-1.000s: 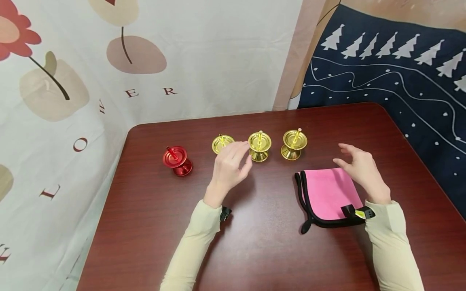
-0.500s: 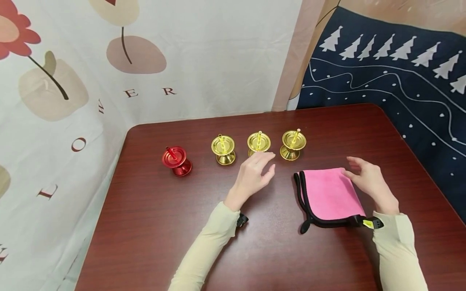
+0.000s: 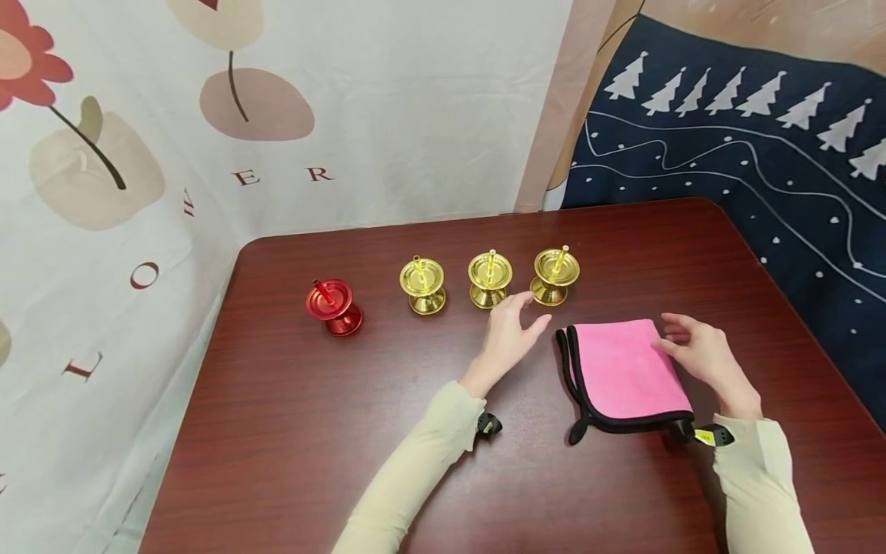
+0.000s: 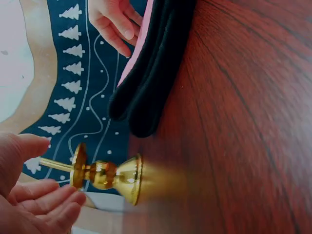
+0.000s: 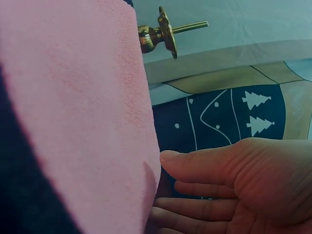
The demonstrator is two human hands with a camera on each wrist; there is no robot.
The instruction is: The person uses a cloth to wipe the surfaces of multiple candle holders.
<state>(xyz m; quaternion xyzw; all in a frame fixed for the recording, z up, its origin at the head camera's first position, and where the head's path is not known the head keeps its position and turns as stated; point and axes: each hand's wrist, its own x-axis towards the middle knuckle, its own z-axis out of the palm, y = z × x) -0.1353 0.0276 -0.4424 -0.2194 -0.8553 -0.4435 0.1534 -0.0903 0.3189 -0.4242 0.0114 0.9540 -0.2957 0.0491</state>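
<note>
In the head view, the empty left hand (image 3: pixel 508 335) was near the rightmost gold holder (image 3: pixel 555 275), toward the far edge of the table (image 3: pixel 311 454); the pink cloth (image 3: pixel 630 369) lay nearer the right edge. The left wrist view showed thumb and fingers wide apart. In the right wrist view, the right hand (image 5: pixel 253 185) gaped beside the cloth, contact unclear.
</note>
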